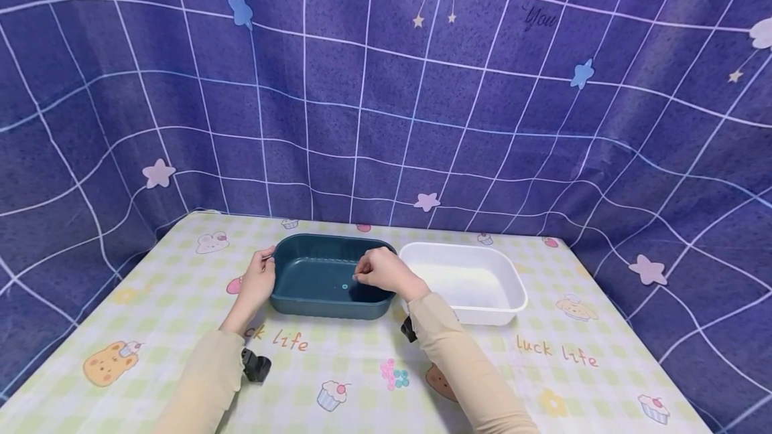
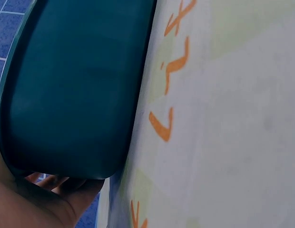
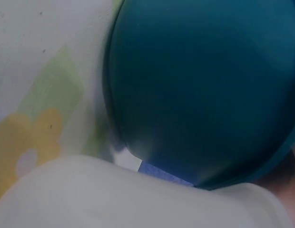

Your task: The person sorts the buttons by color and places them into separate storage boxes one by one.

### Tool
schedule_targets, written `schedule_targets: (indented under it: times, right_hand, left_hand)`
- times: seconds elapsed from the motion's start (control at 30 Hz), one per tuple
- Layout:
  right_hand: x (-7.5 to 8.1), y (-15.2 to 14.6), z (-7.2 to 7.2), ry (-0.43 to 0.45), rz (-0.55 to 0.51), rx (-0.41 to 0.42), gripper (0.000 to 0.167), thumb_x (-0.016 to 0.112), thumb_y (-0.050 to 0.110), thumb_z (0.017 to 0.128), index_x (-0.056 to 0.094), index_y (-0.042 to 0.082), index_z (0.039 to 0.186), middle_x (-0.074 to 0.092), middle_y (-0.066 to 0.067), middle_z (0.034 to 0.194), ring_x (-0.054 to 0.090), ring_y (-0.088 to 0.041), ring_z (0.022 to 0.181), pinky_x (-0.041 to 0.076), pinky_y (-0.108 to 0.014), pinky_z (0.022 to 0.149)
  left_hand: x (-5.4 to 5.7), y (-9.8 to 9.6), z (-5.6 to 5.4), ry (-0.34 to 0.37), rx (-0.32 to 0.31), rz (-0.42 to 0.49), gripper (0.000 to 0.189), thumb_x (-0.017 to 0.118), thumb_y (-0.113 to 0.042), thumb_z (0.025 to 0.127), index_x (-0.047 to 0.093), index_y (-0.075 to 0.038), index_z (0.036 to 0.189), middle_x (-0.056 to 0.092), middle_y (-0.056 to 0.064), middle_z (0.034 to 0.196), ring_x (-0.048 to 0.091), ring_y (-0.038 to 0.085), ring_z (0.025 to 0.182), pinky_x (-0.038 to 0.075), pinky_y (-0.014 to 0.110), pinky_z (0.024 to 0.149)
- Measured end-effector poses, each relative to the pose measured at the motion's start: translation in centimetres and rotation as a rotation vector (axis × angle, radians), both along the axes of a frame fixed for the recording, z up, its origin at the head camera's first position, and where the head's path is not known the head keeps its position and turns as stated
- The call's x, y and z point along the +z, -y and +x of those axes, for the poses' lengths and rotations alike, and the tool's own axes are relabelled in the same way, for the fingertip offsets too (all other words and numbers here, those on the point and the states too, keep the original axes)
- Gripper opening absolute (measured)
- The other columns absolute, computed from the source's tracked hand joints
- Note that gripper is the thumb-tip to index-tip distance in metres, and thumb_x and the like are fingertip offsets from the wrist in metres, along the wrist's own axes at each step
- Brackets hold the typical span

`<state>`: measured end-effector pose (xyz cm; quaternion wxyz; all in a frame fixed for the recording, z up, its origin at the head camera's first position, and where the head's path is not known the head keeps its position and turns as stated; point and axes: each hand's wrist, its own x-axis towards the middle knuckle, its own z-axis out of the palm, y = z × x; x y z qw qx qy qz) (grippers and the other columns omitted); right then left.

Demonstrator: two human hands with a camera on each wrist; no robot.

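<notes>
My left hand [image 1: 261, 278] grips the left end of a dark teal plastic basin [image 1: 328, 311]. In the left wrist view its fingers [image 2: 83, 190] lie against the basin's end wall below the rim. My right hand [image 1: 386, 269] is over the right part of the basin, fingers bent and fingertips together, pointing down and left. I cannot tell whether something small is between these fingertips. A tiny light-teal bead [image 1: 344, 286] lies on the basin floor just left of them. In the right wrist view the basin wall [image 3: 195, 90] and a sleeve hide the right fingers.
A white basin [image 1: 479, 317] stands right beside the teal one. Nearer on the patterned tablecloth lies a small cluster of pink beads [image 1: 388, 374] and teal beads [image 1: 401, 378], left of the right forearm. A blue grid-patterned curtain [image 1: 338, 119] hangs behind the table.
</notes>
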<state>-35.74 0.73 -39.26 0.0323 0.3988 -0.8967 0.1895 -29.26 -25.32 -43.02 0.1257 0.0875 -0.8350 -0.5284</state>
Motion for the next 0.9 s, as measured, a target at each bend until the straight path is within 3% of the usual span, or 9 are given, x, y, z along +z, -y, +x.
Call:
schedule_targets:
  times: [0.43, 0.9]
  right_hand:
    - [0.09, 0.31, 0.22, 0.027, 0.020, -0.040, 0.007, 0.070, 0.021, 0.084, 0.075, 0.017, 0.084, 0.066, 0.006, 0.083, 0.061, -0.003, 0.074, 0.047, -0.016, 0.069]
    - [0.18, 0.09, 0.34, 0.011, 0.003, -0.018, 0.008, 0.069, 0.020, 0.085, 0.075, 0.015, 0.086, 0.065, 0.005, 0.081, 0.061, -0.004, 0.073, 0.047, -0.015, 0.069]
  left_hand:
    - [0.13, -0.06, 0.08, 0.000, -0.009, 0.004, 0.044, 0.025, -0.014, 0.102, 0.027, 0.001, 0.143, 0.032, 0.024, 0.147, 0.034, 0.038, 0.133, 0.029, 0.049, 0.108]
    - [0.08, 0.03, 0.01, 0.012, -0.009, 0.008, 0.044, 0.025, -0.015, 0.103, 0.027, 0.000, 0.143, 0.032, 0.025, 0.147, 0.033, 0.038, 0.134, 0.028, 0.049, 0.108]
